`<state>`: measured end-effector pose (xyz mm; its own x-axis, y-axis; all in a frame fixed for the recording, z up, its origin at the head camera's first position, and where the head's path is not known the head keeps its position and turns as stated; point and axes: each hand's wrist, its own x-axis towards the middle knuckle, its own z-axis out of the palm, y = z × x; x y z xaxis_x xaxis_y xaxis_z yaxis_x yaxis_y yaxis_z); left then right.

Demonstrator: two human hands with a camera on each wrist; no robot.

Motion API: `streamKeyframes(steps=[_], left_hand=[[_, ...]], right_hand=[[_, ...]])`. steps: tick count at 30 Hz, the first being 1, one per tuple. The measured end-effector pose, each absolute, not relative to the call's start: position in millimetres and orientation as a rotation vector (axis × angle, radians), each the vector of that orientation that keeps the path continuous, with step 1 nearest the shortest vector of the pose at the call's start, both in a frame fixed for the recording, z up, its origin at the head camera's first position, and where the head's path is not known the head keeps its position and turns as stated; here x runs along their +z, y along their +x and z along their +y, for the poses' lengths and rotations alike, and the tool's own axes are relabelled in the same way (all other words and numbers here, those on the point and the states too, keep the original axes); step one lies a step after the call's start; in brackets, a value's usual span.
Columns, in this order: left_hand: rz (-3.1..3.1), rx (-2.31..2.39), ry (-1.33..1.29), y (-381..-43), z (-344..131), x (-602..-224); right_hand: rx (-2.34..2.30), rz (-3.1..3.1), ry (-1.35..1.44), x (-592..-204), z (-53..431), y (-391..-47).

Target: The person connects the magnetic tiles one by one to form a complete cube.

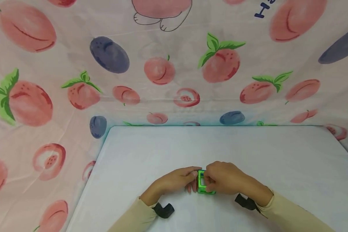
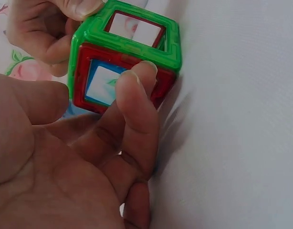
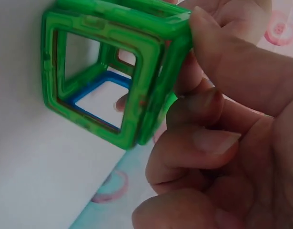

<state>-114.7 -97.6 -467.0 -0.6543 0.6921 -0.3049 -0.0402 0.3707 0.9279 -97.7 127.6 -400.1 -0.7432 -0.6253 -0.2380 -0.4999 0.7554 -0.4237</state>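
A small cube of magnetic tiles (image 1: pixel 206 192), see-through frames in green, red and blue, stands on the white table between both hands. The right hand (image 1: pixel 227 178) grips its right side, thumb on the corner of a green tile (image 3: pixel 150 95) and other fingers curled below it. At the cube's left is the left hand (image 1: pixel 175 180), whose fingertips (image 2: pixel 129 88) rest against a red tile (image 2: pixel 82 78). Its thumb lies a little off that side in the left wrist view. A blue tile (image 3: pixel 86 113) shows through the open frame in the right wrist view. The right fingers partly hide the cube from the head view.
The white tabletop (image 1: pixel 150 148) spreads around the hands. Behind and to the left hangs a pale cloth (image 1: pixel 185 42) printed with fruit. Black wrist straps (image 1: pixel 163 211) stick out below both sleeves.
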Motion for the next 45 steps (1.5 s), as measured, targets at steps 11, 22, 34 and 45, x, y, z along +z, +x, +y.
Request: streamKeyframes(steps=[11,22,34,45], left_hand=[[1.934,1.37,0.337,-106.2,-93.2,-447.3],[1.715,1.477,0.295,-105.1,-91.9,-460.1],[1.733,1.466,0.293,-102.8,-93.2,-461.3],[1.738,1.462,0.316,-103.3,-92.8,-466.1]], right_hand=[[-0.97,2.607,-0.203,-423.1,158.4,-84.4],[-1.555,1.905,-0.118,-456.4,164.0,-72.2],[-1.146,2.45,-0.085,-443.7,153.0,-83.1],[-1.271,2.093,-0.291,-446.9,150.7,-112.3]])
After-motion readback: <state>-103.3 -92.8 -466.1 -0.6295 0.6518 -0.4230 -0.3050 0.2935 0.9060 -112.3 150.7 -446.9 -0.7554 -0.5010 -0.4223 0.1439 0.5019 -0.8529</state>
